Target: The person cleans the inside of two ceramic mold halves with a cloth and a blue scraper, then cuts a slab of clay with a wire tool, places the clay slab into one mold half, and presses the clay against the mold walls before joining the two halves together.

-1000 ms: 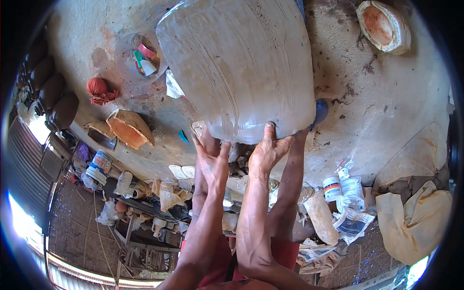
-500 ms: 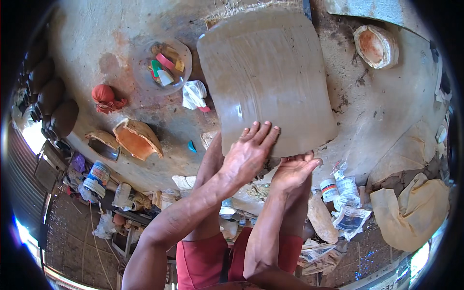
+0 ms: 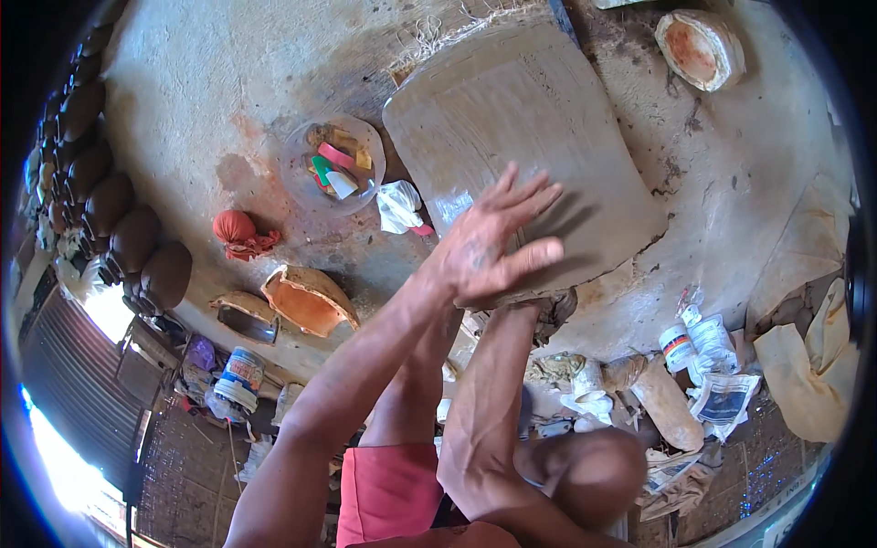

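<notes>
A broad, smooth grey-brown slab of what looks like wet clay (image 3: pixel 557 119) lies tilted in front of me, streaked lengthwise. My left hand (image 3: pixel 498 237) hovers over its near part, casting a shadow, with fingers and thumb spread and nothing in them. From below, my right forearm (image 3: pixel 493 374) reaches up to the slab's near edge. The right hand itself is hidden there, behind the left hand or beneath the edge. Beside that wrist, a dark, rough lump (image 3: pixel 555 315) shows under the slab.
Left of the slab are a clear bowl (image 3: pixel 297 187) of coloured scraps, a white plastic bag (image 3: pixel 398 205), a red cloth bundle (image 3: pixel 239 233) and a hollow clay mould (image 3: pixel 306 297). Dark pots (image 3: pixel 164 274) line the far left. A round mould (image 3: pixel 699 50) sits upper right; tubs (image 3: pixel 676 345) stand lower right.
My left hand has lifted off the slab and spread its fingers. My right hand has gone from the near edge, palm up, to out of sight. The view has turned, and a bent knee now shows.
</notes>
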### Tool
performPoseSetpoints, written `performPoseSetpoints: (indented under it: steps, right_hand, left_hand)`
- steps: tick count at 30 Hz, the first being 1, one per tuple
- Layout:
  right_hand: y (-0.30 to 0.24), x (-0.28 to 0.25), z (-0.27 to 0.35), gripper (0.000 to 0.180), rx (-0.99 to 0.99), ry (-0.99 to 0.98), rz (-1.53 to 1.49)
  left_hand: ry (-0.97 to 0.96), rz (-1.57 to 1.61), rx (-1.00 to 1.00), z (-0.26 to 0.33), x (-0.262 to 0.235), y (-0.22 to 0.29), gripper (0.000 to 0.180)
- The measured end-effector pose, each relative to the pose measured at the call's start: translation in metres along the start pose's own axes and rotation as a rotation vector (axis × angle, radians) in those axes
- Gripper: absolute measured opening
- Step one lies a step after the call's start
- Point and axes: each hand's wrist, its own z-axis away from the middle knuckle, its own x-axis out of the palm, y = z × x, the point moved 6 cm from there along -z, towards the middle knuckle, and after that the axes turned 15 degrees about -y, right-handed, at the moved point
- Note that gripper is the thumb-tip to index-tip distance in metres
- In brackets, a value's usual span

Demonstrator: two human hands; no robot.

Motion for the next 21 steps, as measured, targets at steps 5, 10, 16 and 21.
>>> performPoseSetpoints:
  steps: [5,10,16,21]
  right_hand:
    - [0.008,0.001,0.034,0.080,0.058,-0.049,0.046]
    - [0.006,-0.017,0.066,0.080,0.026,-0.057,0.094]
    - [0.027,-0.038,0.083,0.081,-0.107,-0.112,0.153]
    - [0.058,-0.068,0.105,0.081,-0.242,-0.170,0.239]
  left_hand:
    - [-0.088,-0.117,-0.019,-0.041,0.029,-0.026,0.089]
    - [-0.072,-0.225,0.031,-0.027,0.040,0.008,0.096]
    - [-0.008,-0.288,0.114,0.042,0.044,0.087,0.099]
    - [-0.013,0.089,0.165,0.129,0.112,0.116,0.095]
